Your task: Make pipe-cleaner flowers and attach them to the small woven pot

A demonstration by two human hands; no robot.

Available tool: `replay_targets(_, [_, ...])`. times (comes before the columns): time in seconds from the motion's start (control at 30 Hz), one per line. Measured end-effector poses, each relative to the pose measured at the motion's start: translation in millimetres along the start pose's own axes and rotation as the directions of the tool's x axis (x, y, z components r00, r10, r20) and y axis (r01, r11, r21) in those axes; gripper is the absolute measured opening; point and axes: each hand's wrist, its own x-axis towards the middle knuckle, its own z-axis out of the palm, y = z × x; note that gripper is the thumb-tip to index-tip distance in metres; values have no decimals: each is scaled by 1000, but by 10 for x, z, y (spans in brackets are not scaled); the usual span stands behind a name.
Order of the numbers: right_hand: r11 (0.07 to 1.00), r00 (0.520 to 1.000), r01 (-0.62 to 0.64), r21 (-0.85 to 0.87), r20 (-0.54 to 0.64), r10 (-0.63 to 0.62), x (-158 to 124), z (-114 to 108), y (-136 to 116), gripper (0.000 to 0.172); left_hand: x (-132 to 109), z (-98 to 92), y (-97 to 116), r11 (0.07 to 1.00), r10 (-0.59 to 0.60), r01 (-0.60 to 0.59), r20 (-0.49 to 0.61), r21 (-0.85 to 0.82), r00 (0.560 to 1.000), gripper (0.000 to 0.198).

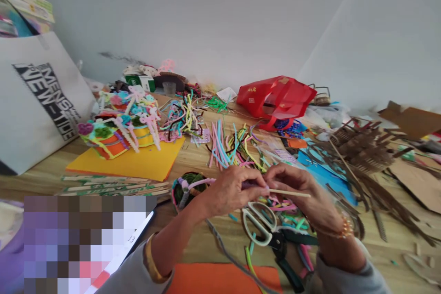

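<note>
Left to right, near the table's left side: a yellow card sheet (127,161) bears a pipe-cleaner craft piece (119,124) in orange, green, pink and white; it sits apart from the working area, apparently set aside on its own backing. Flat printed wooden strips (113,186) lie at the near edge of the card.

Centre: a green-wound bundle (189,188) rests just beside the left hand (229,190), and a purple pipe cleaner (201,183) runs from it into that hand. The left hand is closed in a fingertip pinch on the pipe cleaner, seemingly keeping it taut. The right hand (294,188) is also closed, its fingertips meeting the left's and gripping a thin wooden stick (291,193). The stick's free end points far right, and its other end lies inside the pinch; contact there is partly hidden.

Below the hands lie white-handled scissors (258,223), within easy reach, among cut pipe-cleaner pieces (282,204). Right: blue card (322,177) and cut corrugated cardboard strips (365,149) lie in a loose pile.
</note>
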Motion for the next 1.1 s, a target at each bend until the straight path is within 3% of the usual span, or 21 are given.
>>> replay_targets(0.2, [950, 971, 222, -220, -37, -235, 44, 30, 25, 22, 30, -4, -55, 968, -82, 76, -14, -240, 997, 15])
replay_targets(0.37, [870, 950, 294, -395, 22, -311, 43, 26, 22, 21, 32, -32, -39, 981, -54, 42, -62, -188, 997, 16])
replay_targets(0.77, [857, 964, 256, -447, 51, -261, -6, 86, -64, 21, 18, -84, 23, 1000, 13, -13, -73, 8, 997, 15])
replay_targets(0.93, [875, 966, 242, -419, 14, -260, -7, 130, -96, 22, 18, -45, 45, 992, 88, -75, -141, 97, 986, 12])
replay_targets(1.1, [947, 975, 174, -269, -89, -204, 42, 197, -32, 28, 24, -4, 29, 997, 37, -25, -173, 71, 984, 12])
